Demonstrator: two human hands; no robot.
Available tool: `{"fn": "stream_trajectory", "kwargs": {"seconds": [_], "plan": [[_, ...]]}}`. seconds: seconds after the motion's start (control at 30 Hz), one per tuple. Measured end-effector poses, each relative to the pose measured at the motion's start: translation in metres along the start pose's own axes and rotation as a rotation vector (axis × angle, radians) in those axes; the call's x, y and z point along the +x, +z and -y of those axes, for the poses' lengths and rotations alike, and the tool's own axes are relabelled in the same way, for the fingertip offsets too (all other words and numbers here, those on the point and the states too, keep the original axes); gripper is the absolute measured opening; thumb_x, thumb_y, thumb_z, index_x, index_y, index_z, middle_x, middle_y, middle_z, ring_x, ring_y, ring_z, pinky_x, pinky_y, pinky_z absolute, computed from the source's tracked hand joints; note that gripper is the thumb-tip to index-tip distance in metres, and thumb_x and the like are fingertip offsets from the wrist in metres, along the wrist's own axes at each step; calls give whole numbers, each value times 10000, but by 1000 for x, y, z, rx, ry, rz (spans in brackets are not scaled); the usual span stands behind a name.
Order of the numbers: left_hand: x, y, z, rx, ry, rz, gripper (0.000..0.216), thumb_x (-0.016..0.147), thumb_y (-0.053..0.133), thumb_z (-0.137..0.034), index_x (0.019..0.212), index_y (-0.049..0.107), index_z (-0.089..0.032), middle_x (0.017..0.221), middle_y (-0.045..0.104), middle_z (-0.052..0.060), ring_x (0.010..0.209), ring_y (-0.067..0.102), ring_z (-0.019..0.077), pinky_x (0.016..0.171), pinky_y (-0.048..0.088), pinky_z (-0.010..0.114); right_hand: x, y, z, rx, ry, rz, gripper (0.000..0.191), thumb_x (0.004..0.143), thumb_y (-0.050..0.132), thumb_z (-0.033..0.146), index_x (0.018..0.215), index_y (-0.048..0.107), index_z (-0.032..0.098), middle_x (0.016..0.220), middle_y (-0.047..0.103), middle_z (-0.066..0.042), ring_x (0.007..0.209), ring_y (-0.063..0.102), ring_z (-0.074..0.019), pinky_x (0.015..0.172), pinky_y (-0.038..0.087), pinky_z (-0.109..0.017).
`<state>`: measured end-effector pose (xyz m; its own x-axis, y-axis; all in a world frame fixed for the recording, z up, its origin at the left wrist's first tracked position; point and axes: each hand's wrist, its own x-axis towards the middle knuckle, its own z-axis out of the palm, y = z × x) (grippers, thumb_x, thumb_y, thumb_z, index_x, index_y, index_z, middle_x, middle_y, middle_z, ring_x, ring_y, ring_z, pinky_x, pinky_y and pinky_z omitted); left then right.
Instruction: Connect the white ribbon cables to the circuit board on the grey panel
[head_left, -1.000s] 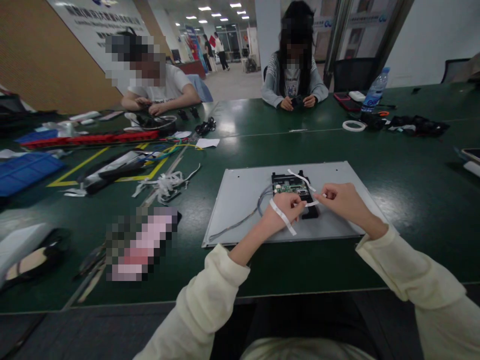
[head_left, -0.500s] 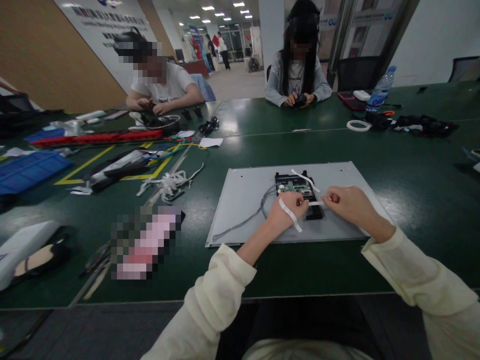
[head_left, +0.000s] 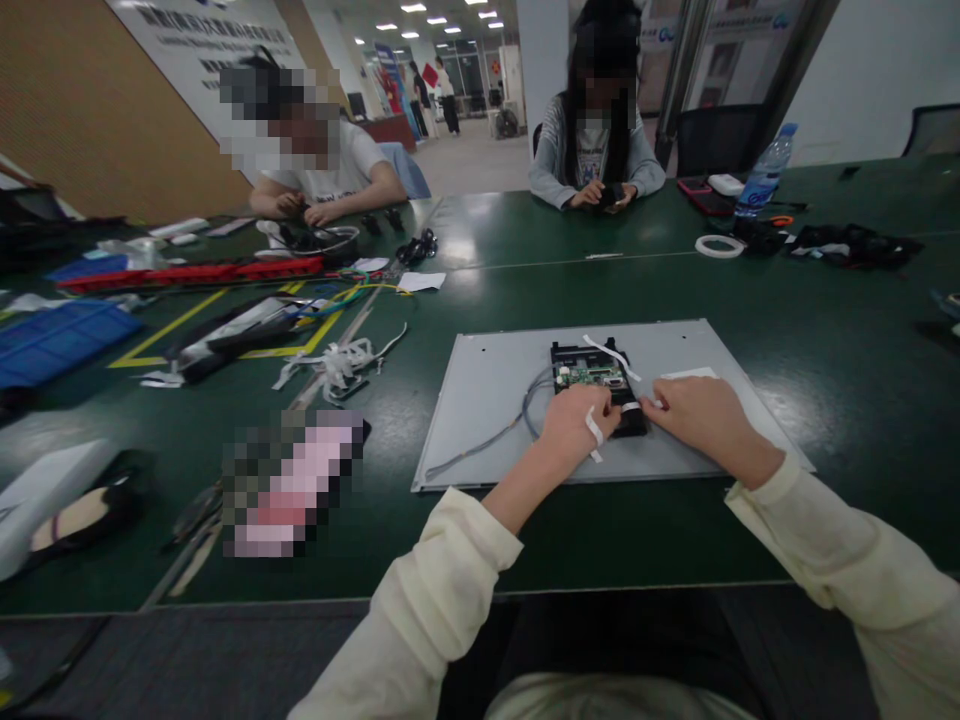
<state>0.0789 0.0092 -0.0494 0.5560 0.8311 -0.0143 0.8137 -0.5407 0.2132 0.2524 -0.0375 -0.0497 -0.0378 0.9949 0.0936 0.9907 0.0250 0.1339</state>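
A flat grey panel point(head_left: 480, 400) lies on the table with a black plastic frame point(head_left: 628, 425) on it, holding a green circuit board point(head_left: 589, 380). A short strip of white tape point(head_left: 631, 407) lies low across the frame's right side. My left hand point(head_left: 577, 420) pinches its left end; another tape piece point(head_left: 594, 428) clings to the back of this hand. My right hand point(head_left: 705, 415) has its fingers closed at the strip's right end, the tips partly hidden. One more tape strip point(head_left: 611, 357) sticks to the frame's upper right. Grey cables point(head_left: 487, 443) run left from the board.
Left of the panel lie a crumpled heap of white strips point(head_left: 341, 368) and a blurred pink phone-like object point(head_left: 300, 485). A blue crate point(head_left: 60, 340) stands farther left. Beyond, right, are a tape roll point(head_left: 718, 246) and a water bottle point(head_left: 766, 175). Two people sit across the table.
Both hands have come down slightly, and the strip between them now sits against the black frame. My right hand has turned flatter, and a white piece shows behind it. The tape on my left hand looks more bent.
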Motion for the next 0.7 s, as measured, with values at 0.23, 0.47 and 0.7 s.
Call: {"fn": "stream_trajectory", "kwargs": {"seconds": [0.23,0.47,0.7], "plan": [[-5,-9,8,30,0,-3,357,852,491,-448,804,694,-159,753,677,90,776,647,236,680,481,313,2,2,-7,-12,54,44,416,871,394,504,769,646,189,716,664,-83,639,590,-204,539,200,-274],[-9,-14,15,41,8,3,322,860,485,-406,780,679,-162,731,673,91,752,640,234,674,478,312,2,8,-15,1,51,26,331,851,430,438,766,631,189,705,651,-72,635,571,-186,527,159,-280],[-10,-17,15,78,51,34,308,869,460,-351,778,682,-157,736,681,93,749,646,228,681,485,312,-1,7,-13,43,42,-163,297,883,410,346,716,597,187,635,626,-41,544,503,-140,530,145,-278]]}}
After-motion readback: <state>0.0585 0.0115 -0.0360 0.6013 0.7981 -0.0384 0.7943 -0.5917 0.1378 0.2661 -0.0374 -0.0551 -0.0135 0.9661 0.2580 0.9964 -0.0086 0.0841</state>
